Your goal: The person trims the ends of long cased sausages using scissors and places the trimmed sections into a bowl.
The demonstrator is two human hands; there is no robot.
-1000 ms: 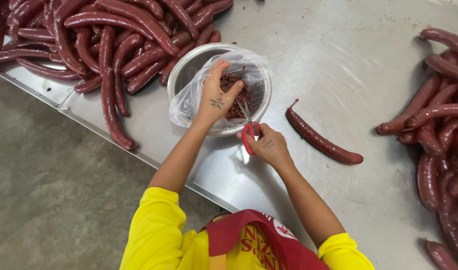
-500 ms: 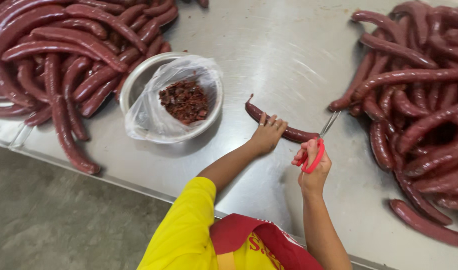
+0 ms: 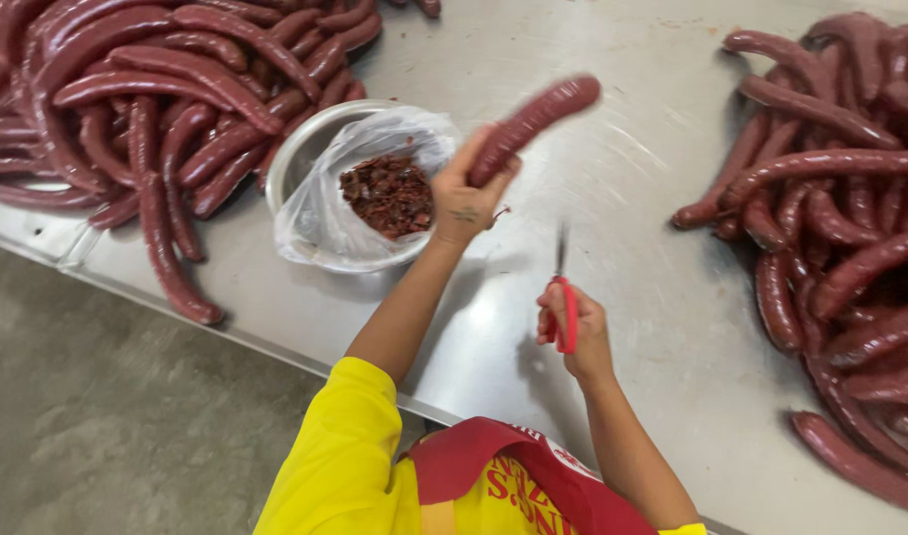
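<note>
Head camera, steeply down, close overhead

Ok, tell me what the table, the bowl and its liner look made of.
Table: likely stainless steel, brushed grey with swirl marks and dull reflections. Bowl: seemingly metal, with a shiny silver rim. Liner: thin clear plastic bag, crinkled and glossy, draped over the rim.

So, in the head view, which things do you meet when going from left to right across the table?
Left sausage pile → bag-lined metal bowl → left hand holding a sausage → right hand with red scissors → right sausage pile.
</note>
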